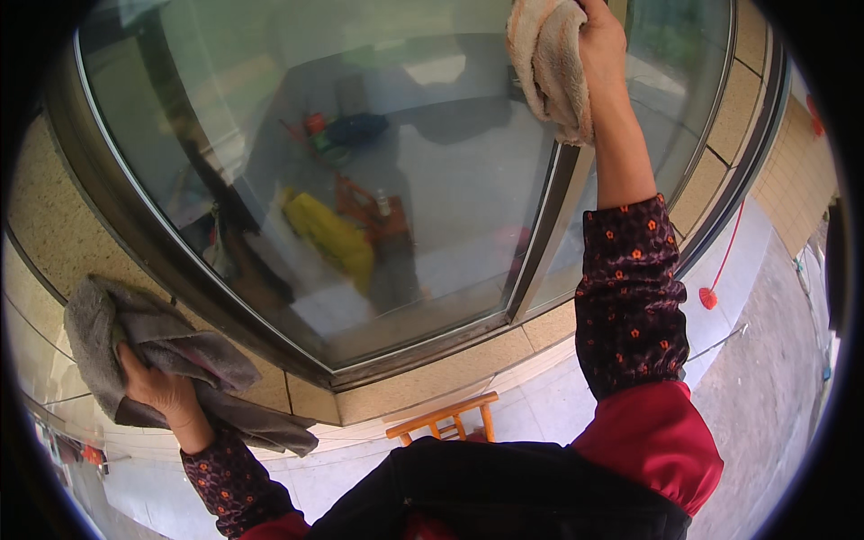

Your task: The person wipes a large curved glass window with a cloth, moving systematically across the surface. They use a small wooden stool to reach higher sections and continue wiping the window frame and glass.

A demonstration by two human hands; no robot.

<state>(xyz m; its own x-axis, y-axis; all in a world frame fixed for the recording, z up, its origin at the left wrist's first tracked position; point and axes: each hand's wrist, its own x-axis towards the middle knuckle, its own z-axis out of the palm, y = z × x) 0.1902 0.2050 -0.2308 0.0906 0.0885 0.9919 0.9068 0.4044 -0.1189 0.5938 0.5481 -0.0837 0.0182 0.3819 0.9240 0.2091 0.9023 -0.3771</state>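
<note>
My left hand holds a bunched grey cloth against the tiled wall at the lower left of the window, its loose end hanging to the right. High up at the right, my right hand grips a folded beige cloth at the upper part of the metal window frame bar. The fingertips there are partly cut off by the picture's top edge. Between the two hands lies the large window pane, with blurred shapes in or behind the glass, one of them yellow.
Beige tiles border the window below. A wooden chair or stool stands close in front of my body. A red cord with a red ornament hangs at the right. Pale floor tiles show beneath.
</note>
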